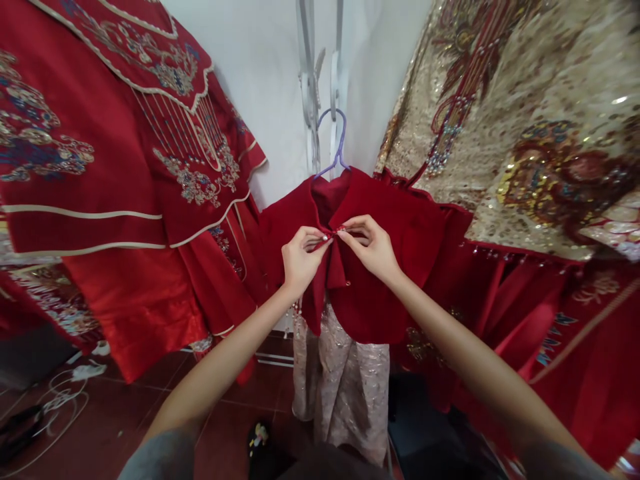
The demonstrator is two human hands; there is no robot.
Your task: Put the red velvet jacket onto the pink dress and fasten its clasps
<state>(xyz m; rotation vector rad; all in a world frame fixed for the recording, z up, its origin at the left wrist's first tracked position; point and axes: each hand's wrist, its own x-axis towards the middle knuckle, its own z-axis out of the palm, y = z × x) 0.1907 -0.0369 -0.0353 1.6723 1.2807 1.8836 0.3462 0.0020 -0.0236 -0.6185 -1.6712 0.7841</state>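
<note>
A short dark red jacket (395, 280) hangs in front of me from a purple hanger (341, 143). My left hand (304, 257) pinches the edge of its left front panel just below the collar. Opposite it, my right hand (370, 250) pinches the edge of the other front panel. The fingertips of both hands nearly meet at the neckline, where a small fastening is mostly covered by them. Below the hands the front edges hang apart, and a tiny metallic fastener (349, 284) shows on one edge.
Embroidered red garments (120, 133) hang at the left. A gold sequinned garment (500, 133) and red skirts (590, 347) hang at the right. Pale shiny fabric (345, 387) hangs beneath the jacket. White cables (65, 400) lie on the tiled floor (230, 427).
</note>
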